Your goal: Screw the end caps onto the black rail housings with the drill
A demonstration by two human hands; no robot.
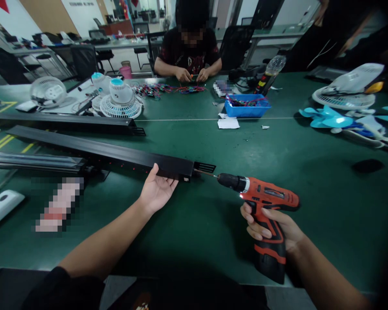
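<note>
My right hand is wrapped round the handle of an orange and black cordless drill, index finger by the trigger. The drill points left, and its long thin bit reaches the end of a long black rectangular housing; whether the tip is inside cannot be seen. A slotted black tab sticks out of that end. Close to this end, my left hand grips the housing from below and the near side, thumb up against its face and fingers underneath. The housing slants away to the far left.
Another black housing lies behind, and a shiny dark bar in front at left. Fan parts stand at back left, blue fan blades at right. A blue bin holds wires. Across the table a person handles wires.
</note>
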